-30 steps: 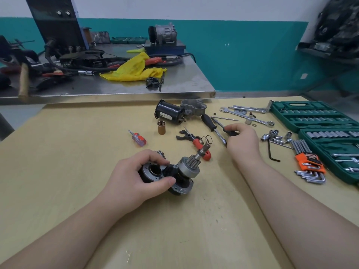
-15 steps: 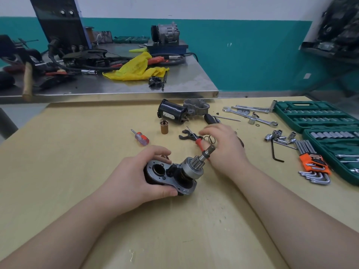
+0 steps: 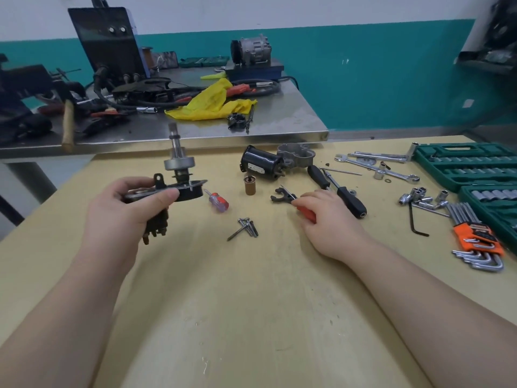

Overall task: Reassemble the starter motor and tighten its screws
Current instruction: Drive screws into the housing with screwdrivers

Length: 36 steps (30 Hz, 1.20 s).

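My left hand (image 3: 123,214) grips the starter drive assembly (image 3: 179,175) and holds it above the wooden table, pinion shaft pointing up and solenoid end hanging below the palm. My right hand (image 3: 327,217) lies on the table, fingers curled round the red handle (image 3: 306,212) of a tool whose metal tip points left. A black fork lever (image 3: 279,196) lies at that tip. Several long screws (image 3: 246,226) lie in a small heap between my hands. The black motor housing (image 3: 261,166) and the grey nose casting (image 3: 296,154) rest further back.
A small red screwdriver (image 3: 218,201) and a brown bushing (image 3: 249,186) lie mid-table. A black-handled driver (image 3: 344,193), wrenches (image 3: 377,166), loose sockets (image 3: 422,196), a hex key set (image 3: 475,239) and green socket cases (image 3: 470,166) fill the right. A cluttered steel bench (image 3: 293,127) stands behind.
My left hand lifted the drive assembly off the table and turned it shaft-up, uncovering the screws. My right hand drew away from the assembly and closed on the red-handled tool.
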Each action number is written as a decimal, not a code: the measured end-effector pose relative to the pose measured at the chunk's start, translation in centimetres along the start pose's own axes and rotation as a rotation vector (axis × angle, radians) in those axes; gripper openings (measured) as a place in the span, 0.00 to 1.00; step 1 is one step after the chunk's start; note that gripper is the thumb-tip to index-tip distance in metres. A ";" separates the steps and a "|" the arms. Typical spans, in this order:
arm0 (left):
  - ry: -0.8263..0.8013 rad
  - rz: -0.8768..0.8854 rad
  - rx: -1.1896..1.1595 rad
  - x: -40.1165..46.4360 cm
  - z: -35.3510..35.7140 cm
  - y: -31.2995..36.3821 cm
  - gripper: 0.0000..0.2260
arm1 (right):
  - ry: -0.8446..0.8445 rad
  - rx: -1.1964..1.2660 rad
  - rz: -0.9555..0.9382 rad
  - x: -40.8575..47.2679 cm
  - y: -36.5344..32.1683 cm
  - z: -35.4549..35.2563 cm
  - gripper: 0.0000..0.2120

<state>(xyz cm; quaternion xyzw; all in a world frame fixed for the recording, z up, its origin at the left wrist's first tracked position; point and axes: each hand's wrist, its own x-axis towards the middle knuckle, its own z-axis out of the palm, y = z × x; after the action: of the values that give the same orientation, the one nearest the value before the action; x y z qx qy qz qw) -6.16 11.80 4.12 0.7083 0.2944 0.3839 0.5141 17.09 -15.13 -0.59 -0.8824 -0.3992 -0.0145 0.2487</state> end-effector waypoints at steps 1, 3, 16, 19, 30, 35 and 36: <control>0.025 -0.023 0.008 0.4 -0.1 -0.5 0.19 | 0.000 0.001 0.002 0.0 -0.1 0.0 0.18; 0.054 -0.057 0.023 0.6 -0.2 -1.2 0.19 | -0.001 -0.001 0.000 0.1 -0.2 0.0 0.19; 0.142 -0.142 0.114 1.6 3.0 -3.5 0.22 | 0.007 0.010 0.007 0.0 -0.1 0.2 0.20; 0.154 -0.169 0.118 2.0 2.8 -4.0 0.24 | 0.010 0.002 0.001 0.0 0.0 0.2 0.20; 0.120 -0.226 0.072 2.7 1.8 -5.1 0.18 | 0.006 -0.002 -0.007 0.0 0.3 0.4 0.20; 0.091 -0.203 0.074 2.3 1.8 -5.1 0.17 | 0.001 -0.006 -0.009 0.0 0.4 0.5 0.20; 0.079 -0.206 0.075 2.2 1.8 -5.1 0.17 | 0.002 -0.004 -0.008 0.0 0.4 0.5 0.20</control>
<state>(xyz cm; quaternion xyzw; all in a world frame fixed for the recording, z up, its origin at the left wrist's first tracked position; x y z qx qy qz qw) -3.57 14.24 -0.49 0.6773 0.4000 0.3453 0.5119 17.28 -15.11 -1.17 -0.8813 -0.4023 -0.0170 0.2473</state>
